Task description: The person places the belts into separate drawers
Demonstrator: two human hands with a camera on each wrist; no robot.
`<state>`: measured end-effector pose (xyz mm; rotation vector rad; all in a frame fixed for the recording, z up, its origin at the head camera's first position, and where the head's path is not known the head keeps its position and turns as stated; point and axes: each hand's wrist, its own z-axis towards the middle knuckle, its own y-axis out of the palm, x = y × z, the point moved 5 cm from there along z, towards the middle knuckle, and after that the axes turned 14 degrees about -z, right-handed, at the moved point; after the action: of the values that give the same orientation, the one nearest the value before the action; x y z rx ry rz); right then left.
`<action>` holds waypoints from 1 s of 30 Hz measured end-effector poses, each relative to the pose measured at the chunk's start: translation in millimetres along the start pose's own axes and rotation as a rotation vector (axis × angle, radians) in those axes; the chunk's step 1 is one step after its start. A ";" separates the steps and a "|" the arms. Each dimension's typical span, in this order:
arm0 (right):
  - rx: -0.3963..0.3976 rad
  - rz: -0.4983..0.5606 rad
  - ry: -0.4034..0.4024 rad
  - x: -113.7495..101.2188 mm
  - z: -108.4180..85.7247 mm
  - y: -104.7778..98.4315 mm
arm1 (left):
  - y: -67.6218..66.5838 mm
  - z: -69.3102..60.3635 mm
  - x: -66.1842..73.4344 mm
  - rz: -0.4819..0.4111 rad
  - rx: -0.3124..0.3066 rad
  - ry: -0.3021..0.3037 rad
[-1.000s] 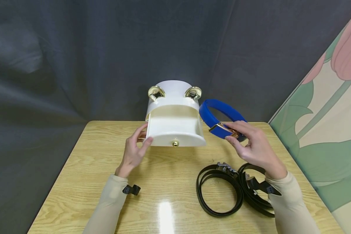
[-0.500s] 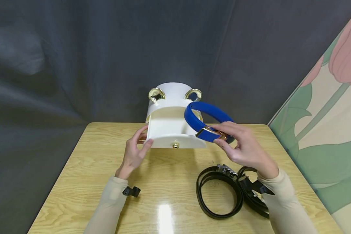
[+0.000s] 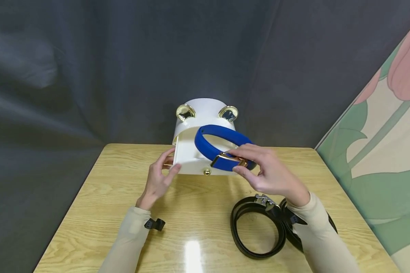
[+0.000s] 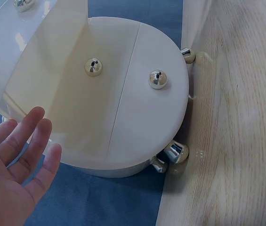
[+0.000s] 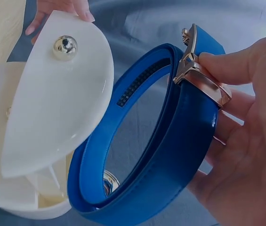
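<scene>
A coiled blue belt (image 3: 206, 148) with a gold buckle hangs from my right hand (image 3: 271, 170), pinched at the buckle between thumb and fingers. It is held over the pulled-out drawer (image 3: 191, 167) of a white rounded box (image 3: 205, 108). In the right wrist view the belt (image 5: 184, 136) is beside the white drawer front (image 5: 60, 103), with my right hand (image 5: 250, 117) round the buckle. My left hand (image 3: 157, 180) rests at the drawer's left side, thumb on its front corner. The left wrist view shows that hand (image 4: 17, 165) with fingers loosely extended by the drawer's edge.
Two coiled black belts, one (image 3: 237, 237) fully seen and one (image 3: 295, 240) partly under my right forearm, lie at the front right of the wooden table (image 3: 99, 212). A dark curtain (image 3: 140, 68) hangs behind; a floral panel (image 3: 379, 151) stands at right.
My right hand has carried the blue belt leftward, from beside the box to over the drawer. My left hand has stayed at the drawer's side.
</scene>
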<state>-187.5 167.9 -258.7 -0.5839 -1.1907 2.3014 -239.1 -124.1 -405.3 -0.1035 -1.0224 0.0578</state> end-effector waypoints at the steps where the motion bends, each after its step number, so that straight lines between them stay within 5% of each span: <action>1: -0.012 0.004 0.007 -0.3 1.6 1.4 | -0.1 0.0 0.1 0.001 0.001 0.001; 12: -0.114 0.086 0.029 3.4 27.6 21.8 | -1.9 -0.4 -0.8 0.017 0.009 -0.008; 30: -0.160 0.106 0.018 12.5 45.9 41.4 | -1.5 -1.6 -1.3 0.031 -0.002 -0.010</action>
<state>-232.5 125.6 -270.8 -0.7407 -1.3749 2.2955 -238.4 -125.9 -407.1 -0.1211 -1.0312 0.0857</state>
